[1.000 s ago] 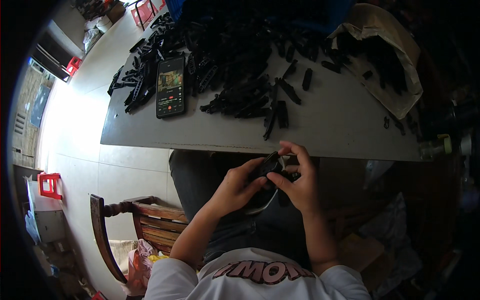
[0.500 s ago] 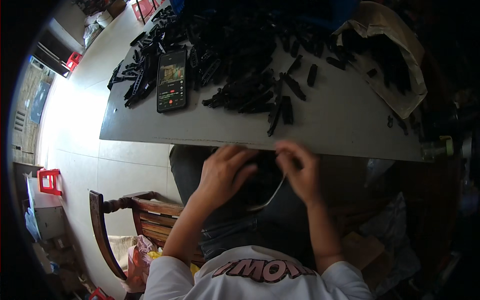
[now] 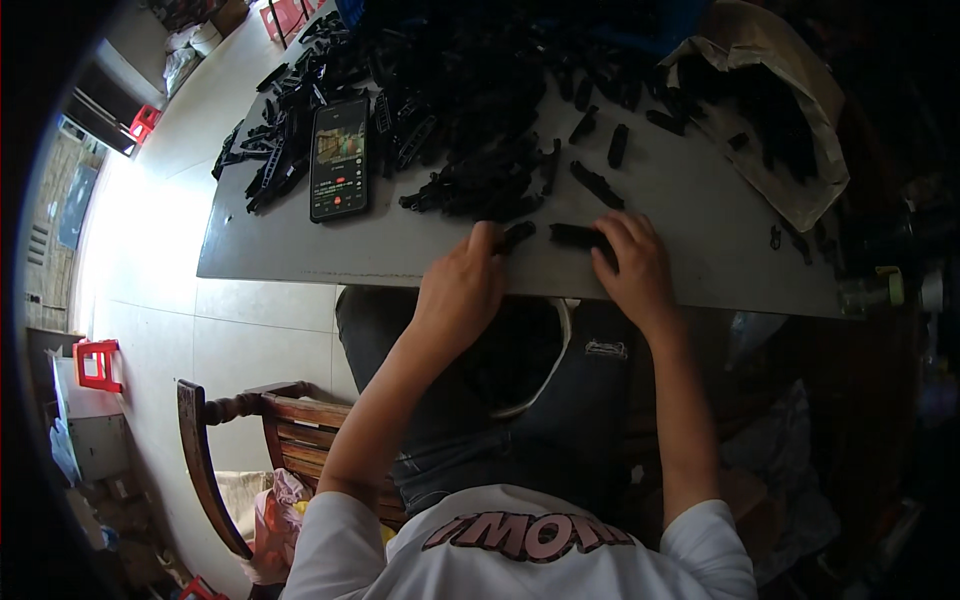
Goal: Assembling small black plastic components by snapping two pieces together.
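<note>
Both hands rest on the near edge of the flat grey bench (image 3: 400,255). The left hand (image 3: 462,290) lies palm down with its fingers curled loosely, and its fingertips touch a short black plastic part (image 3: 518,235) lying just behind the near edge; whether it actually grips the part cannot be told. The right hand (image 3: 632,262) lies flat and partly spread, its fingertips on one end of a longer black plastic bar (image 3: 576,235) that lies just beside the short part. Neither hand is closed around anything.

Behind them, toward the middle and far edge of the bench, sits a large heap of similar black plastic pieces (image 3: 470,110), with a few loose ones scattered to its right. A dark smartphone with a lit screen (image 3: 340,158) lies near the left edge, among more black pieces. At the far right corner a crumpled tan bag (image 3: 800,110) holds more of them. A brown wooden chair (image 3: 250,440) stands on the tiled floor beside the person's left.
</note>
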